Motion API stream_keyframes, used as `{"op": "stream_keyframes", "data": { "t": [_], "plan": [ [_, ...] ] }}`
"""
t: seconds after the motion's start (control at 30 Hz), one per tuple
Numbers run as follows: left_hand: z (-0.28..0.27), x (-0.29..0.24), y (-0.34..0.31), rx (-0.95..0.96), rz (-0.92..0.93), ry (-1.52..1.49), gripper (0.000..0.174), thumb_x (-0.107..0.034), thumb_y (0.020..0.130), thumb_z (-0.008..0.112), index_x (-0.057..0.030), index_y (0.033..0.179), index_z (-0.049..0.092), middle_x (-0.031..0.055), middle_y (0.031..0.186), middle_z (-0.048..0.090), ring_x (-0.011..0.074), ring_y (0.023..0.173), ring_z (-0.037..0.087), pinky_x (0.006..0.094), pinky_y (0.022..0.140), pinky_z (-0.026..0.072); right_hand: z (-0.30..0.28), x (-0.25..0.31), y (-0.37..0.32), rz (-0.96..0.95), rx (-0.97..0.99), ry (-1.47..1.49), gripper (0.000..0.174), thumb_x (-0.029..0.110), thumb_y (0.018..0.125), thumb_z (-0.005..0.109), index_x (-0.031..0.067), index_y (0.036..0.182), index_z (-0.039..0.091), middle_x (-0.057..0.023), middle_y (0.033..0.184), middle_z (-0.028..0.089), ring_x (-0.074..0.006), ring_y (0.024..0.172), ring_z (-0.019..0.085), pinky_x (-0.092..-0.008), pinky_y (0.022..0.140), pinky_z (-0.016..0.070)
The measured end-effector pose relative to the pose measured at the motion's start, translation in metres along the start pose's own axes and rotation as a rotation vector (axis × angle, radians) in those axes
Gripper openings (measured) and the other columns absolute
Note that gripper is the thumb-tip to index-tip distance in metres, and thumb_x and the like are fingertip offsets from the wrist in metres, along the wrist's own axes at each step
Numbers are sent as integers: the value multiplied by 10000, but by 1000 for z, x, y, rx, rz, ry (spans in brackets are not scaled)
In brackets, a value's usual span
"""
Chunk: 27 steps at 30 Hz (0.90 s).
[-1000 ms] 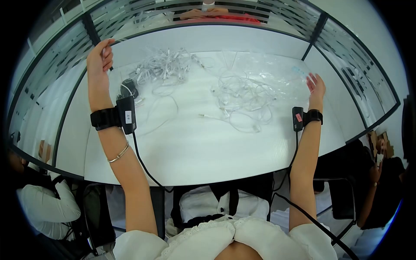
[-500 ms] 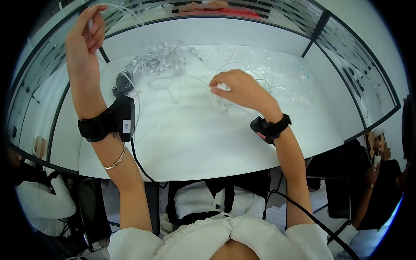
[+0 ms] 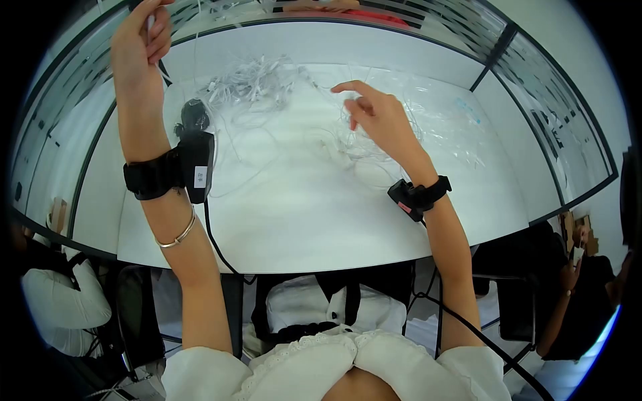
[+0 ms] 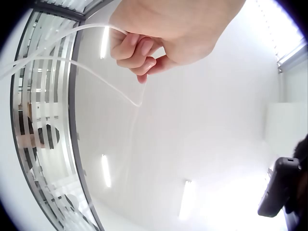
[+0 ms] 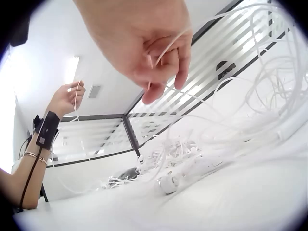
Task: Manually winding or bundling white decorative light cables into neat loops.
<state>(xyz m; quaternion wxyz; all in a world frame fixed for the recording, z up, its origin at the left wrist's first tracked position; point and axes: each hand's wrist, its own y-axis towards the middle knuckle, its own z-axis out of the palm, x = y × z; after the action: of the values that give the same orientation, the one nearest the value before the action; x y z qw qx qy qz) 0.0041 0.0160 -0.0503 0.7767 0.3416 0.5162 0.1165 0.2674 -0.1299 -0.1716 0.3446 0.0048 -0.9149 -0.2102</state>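
Observation:
My left hand [image 3: 148, 30] is raised high at the far left and pinches a thin white cable [image 4: 98, 72] between thumb and curled fingers [image 4: 137, 50]. In the right wrist view that left hand [image 5: 72, 94] shows up high with the cable hanging from it. My right hand [image 3: 361, 107] hovers over a loose tangle of white cables [image 3: 374, 150] at the table's centre right. A thin strand [image 5: 168, 45] runs between its curled fingers and thumb, with the index finger pointing out.
A second heap of white cables [image 3: 251, 87] lies at the back left of the white table [image 3: 301, 214], with a black object [image 3: 192, 117] beside it. Clear plastic bags [image 3: 448, 120] lie at the right. Glass partitions [image 3: 535, 73] ring the table. Other people sit at both sides.
My right hand came in from the far right to the tangle, picked up a strand and lifted slightly. My left hand rose higher, pulling the cable up.

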Motion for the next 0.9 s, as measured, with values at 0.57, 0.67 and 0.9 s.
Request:
{"op": "stream_keyframes", "data": {
  "t": [0.57, 0.67, 0.9],
  "plan": [
    [-6, 8, 4, 101, -84, 210, 247, -230, 927, 474, -31, 913, 620, -80, 599, 325, 12, 487, 232, 192, 455, 174, -43, -43, -6, 40, 428, 107, 230, 247, 796, 633, 34, 879, 617, -47, 868, 648, -148, 675, 593, -291, 674, 456],
    [-17, 12, 10, 76, -63, 193, 248, -230, 926, 478, -28, 916, 622, -79, 601, 331, 10, 486, 232, 193, 453, 174, -51, -44, -5, 243, 458, 283, 226, 255, 819, 624, 39, 866, 575, -48, 832, 617, -114, 562, 549, -281, 604, 438],
    [-1, -3, -3, 108, -69, 224, 259, -223, 929, 483, -14, 959, 633, -80, 608, 333, 3, 487, 230, 188, 448, 169, -57, -40, -8, 126, -189, -59, 293, 230, 810, 647, 80, 1054, 582, -97, 1049, 566, -188, 648, 613, -277, 674, 469]
  ]
}}
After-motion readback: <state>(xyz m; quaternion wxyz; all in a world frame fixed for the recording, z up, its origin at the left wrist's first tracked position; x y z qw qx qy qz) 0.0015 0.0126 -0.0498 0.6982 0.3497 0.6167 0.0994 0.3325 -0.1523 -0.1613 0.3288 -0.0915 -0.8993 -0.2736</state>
